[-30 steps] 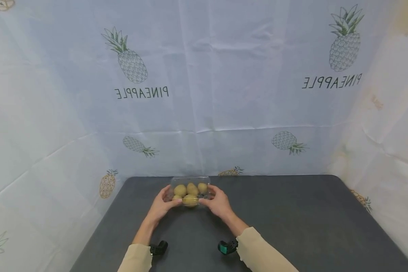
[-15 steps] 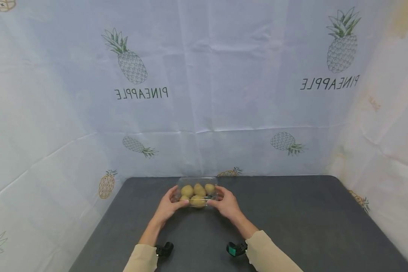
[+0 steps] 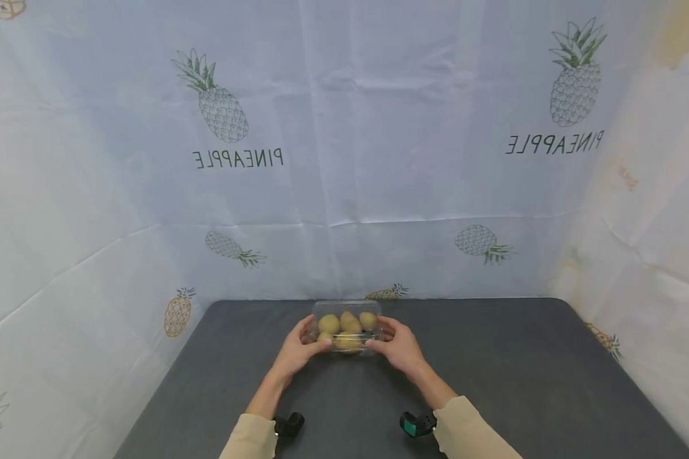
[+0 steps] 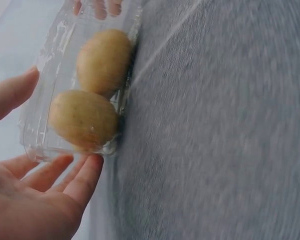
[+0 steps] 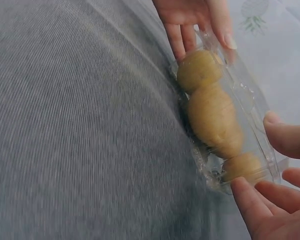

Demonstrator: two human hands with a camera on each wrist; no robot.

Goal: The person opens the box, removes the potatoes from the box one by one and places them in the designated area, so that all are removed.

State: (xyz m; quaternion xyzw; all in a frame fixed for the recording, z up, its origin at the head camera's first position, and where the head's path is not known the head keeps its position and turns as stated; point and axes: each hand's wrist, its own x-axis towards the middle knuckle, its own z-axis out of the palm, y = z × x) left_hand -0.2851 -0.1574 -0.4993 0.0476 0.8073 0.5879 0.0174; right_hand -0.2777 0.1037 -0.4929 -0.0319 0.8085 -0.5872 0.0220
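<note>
In the head view, a clear plastic clamshell box (image 3: 347, 307) is near the table's far edge. Several yellow-brown potatoes (image 3: 349, 324) show through its walls. My left hand (image 3: 300, 347) grips the box's left end, and my right hand (image 3: 400, 347) grips the right end. Both thumbs lie along the near side, with the other fingers around the ends. In the left wrist view two potatoes (image 4: 84, 119) show inside, and fingertips touch the box's end. From the right wrist, the box (image 5: 250, 100) appears tilted by the camera angle. Whether it touches the table I cannot tell.
A dark grey table (image 3: 522, 363) spreads out on both sides of the box. White cloth (image 3: 402, 178) printed with pineapples hangs behind and along both sides. A black band with a small device (image 3: 418, 424) is on each wrist.
Both hands and the box of potatoes have moved steadily to the right along the far part of the table. Both hands keep their grip on its ends.
</note>
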